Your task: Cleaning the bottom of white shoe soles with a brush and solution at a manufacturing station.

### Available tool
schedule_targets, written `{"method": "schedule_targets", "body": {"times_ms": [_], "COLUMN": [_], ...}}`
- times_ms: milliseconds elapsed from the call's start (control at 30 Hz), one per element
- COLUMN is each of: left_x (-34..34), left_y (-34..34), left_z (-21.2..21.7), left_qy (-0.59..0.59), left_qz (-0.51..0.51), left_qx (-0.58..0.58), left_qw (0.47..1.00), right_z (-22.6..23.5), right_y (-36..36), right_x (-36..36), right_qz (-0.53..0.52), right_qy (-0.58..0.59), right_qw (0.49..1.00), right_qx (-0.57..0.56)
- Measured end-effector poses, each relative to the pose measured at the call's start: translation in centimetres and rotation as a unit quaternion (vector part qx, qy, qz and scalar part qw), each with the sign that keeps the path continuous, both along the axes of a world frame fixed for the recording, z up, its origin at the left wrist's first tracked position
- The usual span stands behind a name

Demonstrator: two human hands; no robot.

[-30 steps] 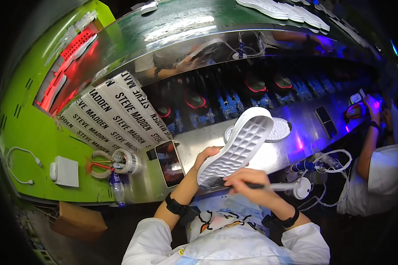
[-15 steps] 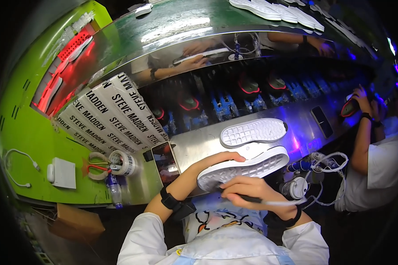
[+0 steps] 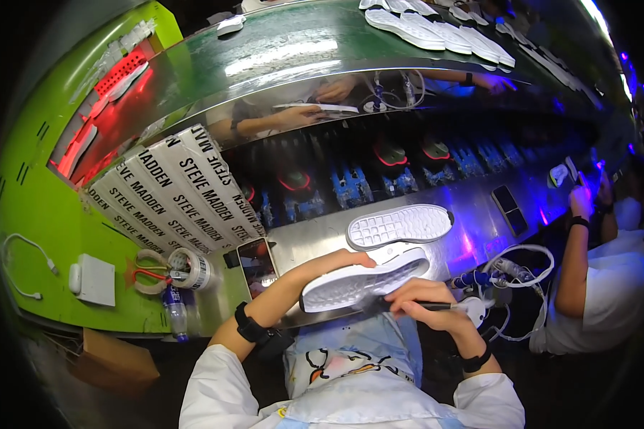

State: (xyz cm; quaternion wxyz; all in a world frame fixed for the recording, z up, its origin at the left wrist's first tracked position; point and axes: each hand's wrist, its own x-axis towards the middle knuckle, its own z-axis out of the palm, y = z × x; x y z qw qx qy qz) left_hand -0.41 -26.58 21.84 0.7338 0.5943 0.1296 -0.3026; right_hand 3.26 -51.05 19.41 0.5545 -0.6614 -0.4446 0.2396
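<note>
My left hand (image 3: 343, 262) grips a white shoe sole (image 3: 336, 292) along its far edge, thumb over the rim. The sole is tilted, its hollow, gridded inside facing up. My right hand (image 3: 423, 294) pinches a slim dark-handled brush (image 3: 436, 306) at the sole's near right edge. The brush's working end is blurred and partly hidden by my fingers. Beyond the held sole, a second white shoe sole (image 3: 401, 224) lies hollow side up on the metal bench (image 3: 304, 243).
Left stand a printed box (image 3: 179, 189), a phone (image 3: 257, 264), tape rolls (image 3: 192, 269) and a bottle (image 3: 174, 312). Shoes with red-lit edges (image 3: 392, 154) pass behind the bench. Right are a white-lidded cup (image 3: 472, 309), cables (image 3: 533, 254), a dark phone (image 3: 509, 209) and a co-worker's arm (image 3: 574, 257).
Both hands and the held sole have shifted a little; the sole now sits further left. My right hand has moved right along its near edge with the brush. The red-edged shoes behind have moved left.
</note>
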Motion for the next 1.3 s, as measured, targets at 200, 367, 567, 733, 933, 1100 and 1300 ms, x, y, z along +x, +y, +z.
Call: {"method": "schedule_targets", "body": {"times_ms": [200, 367, 567, 733, 933, 1100, 1300], "left_x": [-0.4, 0.0, 8.8, 17.8, 29.2, 28.0, 22.0], "left_y": [1.0, 0.6, 7.0, -0.5, -0.4, 3.7, 8.3], "left_z": [-0.7, 2.3, 10.9, 18.1, 18.6, 18.4, 20.4], "left_qy": [-0.061, -0.066, -0.301, -0.574, -0.498, -0.370, -0.412], "left_qz": [-0.014, 0.103, 0.161, 0.182, -0.009, 0.336, 0.317], "left_qx": [0.089, -0.272, -0.502, 0.096, 0.700, 0.742, 0.267], "left_qw": [0.994, 0.955, 0.795, 0.792, 0.512, 0.447, 0.811], "right_z": [-1.4, 5.1, 3.6, 0.4, -1.6, -1.6, -1.2], "right_y": [-3.5, 0.5, -0.5, 0.4, -0.6, -1.1, -0.4], "right_x": [1.4, -1.5, -1.0, -0.7, -0.3, -0.6, -0.4], "right_qz": [-0.107, -0.126, -0.215, -0.275, -0.336, -0.356, -0.332], "right_qy": [-0.034, -0.212, 0.001, 0.125, 0.213, 0.255, 0.302], "right_qw": [0.992, 0.954, 0.898, 0.890, 0.865, 0.866, 0.855], "right_qx": [-0.052, 0.171, 0.383, 0.342, 0.305, 0.241, 0.258]}}
